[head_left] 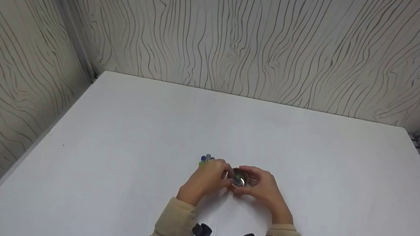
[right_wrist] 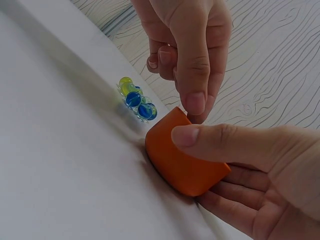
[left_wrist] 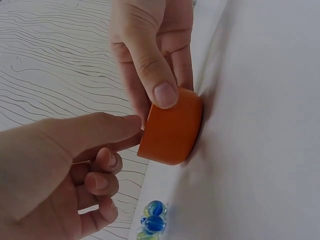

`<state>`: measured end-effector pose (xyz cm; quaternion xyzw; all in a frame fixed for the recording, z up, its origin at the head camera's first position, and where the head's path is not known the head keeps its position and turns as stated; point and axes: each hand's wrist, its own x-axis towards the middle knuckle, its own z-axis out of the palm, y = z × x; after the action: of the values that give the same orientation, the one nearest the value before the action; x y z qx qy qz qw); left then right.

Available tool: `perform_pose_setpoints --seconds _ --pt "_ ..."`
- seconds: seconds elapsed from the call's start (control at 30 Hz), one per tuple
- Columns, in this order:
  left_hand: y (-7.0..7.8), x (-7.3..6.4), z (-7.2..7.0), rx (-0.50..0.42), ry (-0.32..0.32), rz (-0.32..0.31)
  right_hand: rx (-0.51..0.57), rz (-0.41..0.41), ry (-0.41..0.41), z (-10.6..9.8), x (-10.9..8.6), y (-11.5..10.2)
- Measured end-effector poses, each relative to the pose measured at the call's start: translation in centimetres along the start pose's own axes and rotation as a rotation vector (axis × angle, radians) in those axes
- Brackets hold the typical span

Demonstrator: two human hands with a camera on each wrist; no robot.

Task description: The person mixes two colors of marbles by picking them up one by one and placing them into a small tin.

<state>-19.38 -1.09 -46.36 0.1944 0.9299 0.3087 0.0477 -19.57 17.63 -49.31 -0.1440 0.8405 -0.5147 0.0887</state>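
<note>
A small orange cup (left_wrist: 172, 130) rests upright on the white table. In the head view its inside looks shiny, with several small glassy things, likely marbles (head_left: 237, 180), in it. My right hand (head_left: 264, 187) grips the cup, thumb on the near wall and fingers round the far side. The thumb and forefinger of my left hand (head_left: 209, 176) come together at the cup's mouth, while its other fingers curl loosely. Their tips are partly hidden by the rim, so whether they pinch anything is unclear. Beside the cup lie several blue and yellow-green glass marbles (right_wrist: 134, 99), to the left.
The white table (head_left: 130, 122) extends around both hands. Wood-grain-patterned panels (head_left: 222, 32) stand at its back and sides. Black straps with small mounts (head_left: 203, 232) sit on both beige sleeves (head_left: 172, 229).
</note>
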Motion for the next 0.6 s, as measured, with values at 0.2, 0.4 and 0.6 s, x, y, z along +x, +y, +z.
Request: perform_pose_setpoints --seconds 0.2,0.4,0.6 --pt "-0.29 0.05 -0.18 0.008 0.005 -0.004 -0.012 0.013 0.008 0.05 0.01 -0.06" --pt "-0.4 0.04 -0.33 -0.005 -0.001 -0.015 -0.004 -0.015 0.005 -0.05 -0.15 -0.34" --pt "-0.54 0.05 -0.56 -0.014 -0.002 -0.03 -0.004 -0.008 0.002 -0.08 -0.12 -0.4"
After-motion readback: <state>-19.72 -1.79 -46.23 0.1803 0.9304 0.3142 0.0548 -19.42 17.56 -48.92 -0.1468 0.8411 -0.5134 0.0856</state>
